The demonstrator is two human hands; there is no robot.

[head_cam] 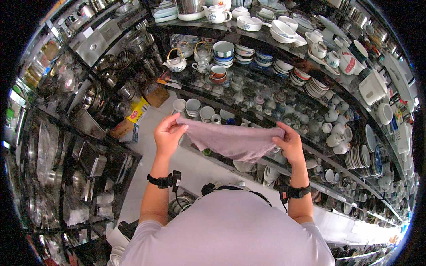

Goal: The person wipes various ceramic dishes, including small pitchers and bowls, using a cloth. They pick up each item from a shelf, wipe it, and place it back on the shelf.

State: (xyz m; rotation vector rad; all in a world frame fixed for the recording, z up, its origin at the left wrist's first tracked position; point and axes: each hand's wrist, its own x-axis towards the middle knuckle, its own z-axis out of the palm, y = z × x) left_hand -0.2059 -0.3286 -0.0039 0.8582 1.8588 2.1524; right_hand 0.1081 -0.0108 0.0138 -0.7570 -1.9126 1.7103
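Note:
A mauve cloth hangs stretched between my two hands, its lower edge sagging loosely. My left hand pinches one upper corner between thumb and fingers. At the other end, my right hand grips the opposite corner the same way. Behind the cloth, partly covered by it, white cups stand on a low shelf. Each wrist wears a black strap with a small box and a cable.
Glass shelves of ceramics curve ahead and to the right, with teapots, stacked bowls and plates. Metal kitchenware fills dark racks at left. A yellow box sits by the pale floor of the aisle.

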